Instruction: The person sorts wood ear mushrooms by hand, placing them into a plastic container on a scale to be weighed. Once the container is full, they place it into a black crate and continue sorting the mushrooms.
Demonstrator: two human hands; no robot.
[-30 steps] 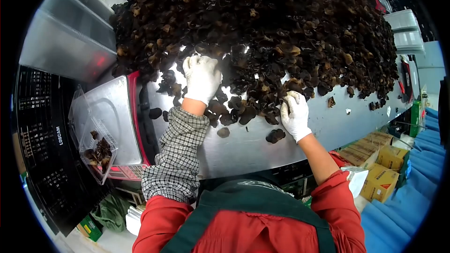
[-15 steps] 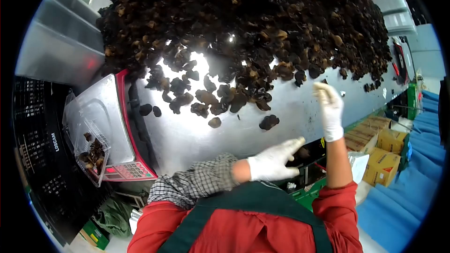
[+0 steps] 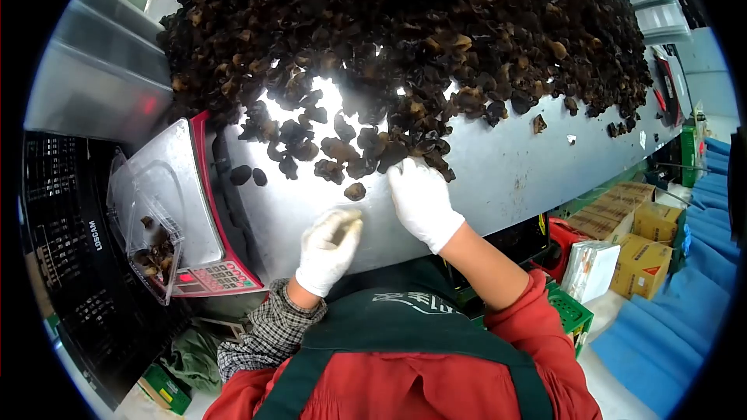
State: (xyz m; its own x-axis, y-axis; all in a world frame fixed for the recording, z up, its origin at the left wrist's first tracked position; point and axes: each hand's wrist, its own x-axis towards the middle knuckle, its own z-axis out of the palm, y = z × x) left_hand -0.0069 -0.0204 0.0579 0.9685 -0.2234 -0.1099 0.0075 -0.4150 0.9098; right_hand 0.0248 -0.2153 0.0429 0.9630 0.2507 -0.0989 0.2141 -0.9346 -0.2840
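Dark brown wood ear mushrooms [image 3: 334,148] lie loose on the metal table, at the front fringe of a large heap [image 3: 405,23]. My right hand [image 3: 424,198], in a white glove, reaches into this fringe. Its curled fingers close at the edge of a dark wood ear piece, and the fingertips are partly hidden. Nearer my body, my left hand [image 3: 331,249], also gloved, hovers over the table's front edge with fingers bent together; whatever is inside them is hidden. A small single piece [image 3: 355,191] rests between the two hands.
On the left, a red-edged scale [image 3: 167,194] carries a clear plastic tray [image 3: 156,257] with some mushrooms inside. Beyond it stand a metal bin [image 3: 101,70] and black crates [image 3: 70,225]. Cardboard boxes [image 3: 642,264] and blue sheeting [image 3: 661,350] are at right.
My right hand has swung left from the table's right side to the loose mushrooms. My left hand has moved left, its fingers now curled. A lone piece near the front is out of sight.
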